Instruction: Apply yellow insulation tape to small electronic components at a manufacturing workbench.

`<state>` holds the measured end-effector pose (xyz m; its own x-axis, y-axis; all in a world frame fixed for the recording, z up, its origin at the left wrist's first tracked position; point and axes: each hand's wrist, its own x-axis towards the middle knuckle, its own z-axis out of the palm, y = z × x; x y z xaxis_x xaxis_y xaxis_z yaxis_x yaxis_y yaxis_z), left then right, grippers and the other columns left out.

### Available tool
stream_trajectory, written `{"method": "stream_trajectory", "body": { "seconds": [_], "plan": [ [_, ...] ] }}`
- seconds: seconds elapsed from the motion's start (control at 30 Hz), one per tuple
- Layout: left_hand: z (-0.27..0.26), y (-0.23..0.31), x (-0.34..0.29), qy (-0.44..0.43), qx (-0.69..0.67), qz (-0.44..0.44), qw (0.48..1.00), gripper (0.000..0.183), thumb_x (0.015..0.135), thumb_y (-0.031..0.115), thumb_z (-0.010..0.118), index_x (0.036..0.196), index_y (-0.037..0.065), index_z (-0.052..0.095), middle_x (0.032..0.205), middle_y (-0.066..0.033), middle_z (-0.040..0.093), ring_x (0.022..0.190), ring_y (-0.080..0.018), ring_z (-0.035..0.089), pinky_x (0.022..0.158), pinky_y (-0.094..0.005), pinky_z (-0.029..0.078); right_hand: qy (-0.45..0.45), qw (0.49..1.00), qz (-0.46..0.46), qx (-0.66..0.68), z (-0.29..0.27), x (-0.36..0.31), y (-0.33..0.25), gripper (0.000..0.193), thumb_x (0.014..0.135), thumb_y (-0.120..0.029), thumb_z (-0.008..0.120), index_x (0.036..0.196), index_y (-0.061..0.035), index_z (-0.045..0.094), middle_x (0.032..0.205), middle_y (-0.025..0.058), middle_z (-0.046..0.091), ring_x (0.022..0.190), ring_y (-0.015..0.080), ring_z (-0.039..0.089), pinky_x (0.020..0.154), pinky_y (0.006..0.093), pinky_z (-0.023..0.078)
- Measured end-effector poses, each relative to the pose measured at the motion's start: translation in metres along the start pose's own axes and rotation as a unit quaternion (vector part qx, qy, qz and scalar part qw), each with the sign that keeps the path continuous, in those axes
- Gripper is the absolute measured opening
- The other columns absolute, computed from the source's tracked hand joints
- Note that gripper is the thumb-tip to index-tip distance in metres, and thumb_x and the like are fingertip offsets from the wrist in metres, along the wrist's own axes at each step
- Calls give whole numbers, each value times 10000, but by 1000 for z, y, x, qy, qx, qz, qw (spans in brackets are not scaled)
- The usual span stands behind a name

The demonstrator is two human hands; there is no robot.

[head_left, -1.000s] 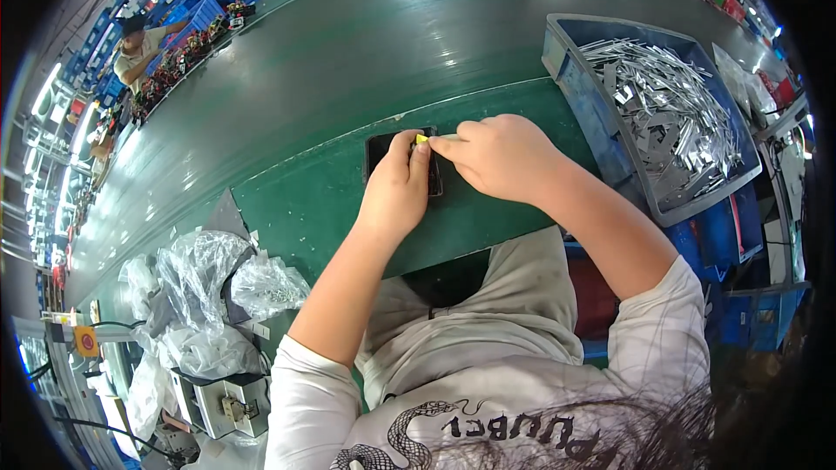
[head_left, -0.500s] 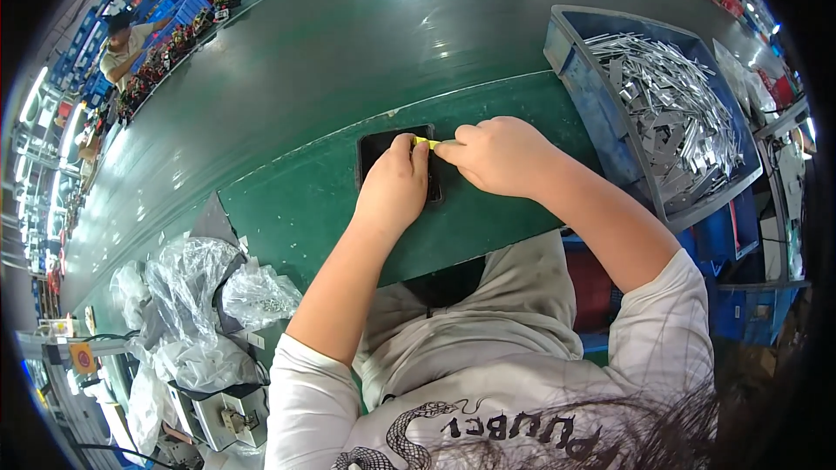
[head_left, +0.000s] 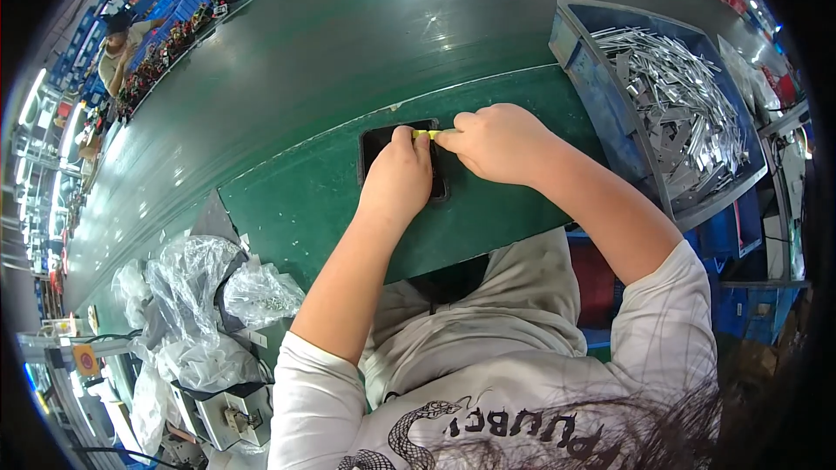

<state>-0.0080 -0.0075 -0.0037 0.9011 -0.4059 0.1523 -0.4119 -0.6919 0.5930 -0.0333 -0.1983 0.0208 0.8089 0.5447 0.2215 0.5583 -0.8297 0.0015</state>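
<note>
Both hands meet over a shallow black tray (head_left: 373,144) on the green worktop. A small bright yellow strip (head_left: 432,134) shows between their fingertips; its exact kind is too small to make out. My left hand (head_left: 401,170) is closed in a pinch on the strip's left end, above the tray. From the other side, my right hand (head_left: 501,144) pinches its right end with curled fingers, just past the tray's right edge. My fingers cover parts of the strip, and my left hand hides much of the tray.
A blue-grey bin (head_left: 601,96) heaped with thin metal pieces (head_left: 675,104) stands on the right. Clear plastic bags (head_left: 192,287) lie at the left, above a metal fixture (head_left: 239,418). Beyond the worktop runs a wide green belt (head_left: 348,43); another person (head_left: 117,52) is at far left.
My hands have shifted very slightly away from me, and the yellow strip now lies more level between them. Both keep their pinch.
</note>
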Motion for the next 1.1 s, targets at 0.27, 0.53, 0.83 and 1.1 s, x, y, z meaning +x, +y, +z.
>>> {"method": "stream_trajectory", "body": {
  "seconds": [0.27, 0.53, 0.83, 1.1],
  "plan": [
    [-2, -3, 7, 16, -4, -41, 999, 369, 1055, 293, 426, 1130, -53, 532, 920, -302, 676, 892, -462, 655, 785, -523, 527, -16, 999, 24, -28, -2, -2, 15, 274, 846, -143, 629, 1103, -134, 721, 818, 89, 647, 733, 291, 684, 648, 408, 549],
    [-26, -1, -8, 5, -137, -33, 990, 407, 1071, 297, 407, 1260, -31, 555, 935, -225, 688, 768, -336, 657, 726, -407, 530, 13, 998, 45, -38, 22, -24, 6, 229, 870, -152, 619, 1068, -121, 730, 834, 74, 644, 743, 267, 675, 681, 394, 536],
    [-58, 18, -74, -42, -472, -90, 876, 548, 1095, 436, 314, 1326, -12, 530, 969, -116, 698, 602, -121, 560, 483, -227, 392, 26, 993, 111, -4, 39, -75, -31, 380, 884, -271, 676, 1245, -151, 668, 1067, 48, 619, 1001, 248, 586, 888, 408, 442],
    [-55, 30, -120, -85, -513, -94, 849, 460, 1099, 376, 358, 1189, -12, 589, 908, -100, 716, 615, -99, 623, 516, -218, 480, 175, 971, 101, 126, -8, -106, -88, 408, 839, -225, 727, 1211, -76, 650, 1104, 86, 612, 1008, 278, 584, 886, 415, 431]
  ]
}}
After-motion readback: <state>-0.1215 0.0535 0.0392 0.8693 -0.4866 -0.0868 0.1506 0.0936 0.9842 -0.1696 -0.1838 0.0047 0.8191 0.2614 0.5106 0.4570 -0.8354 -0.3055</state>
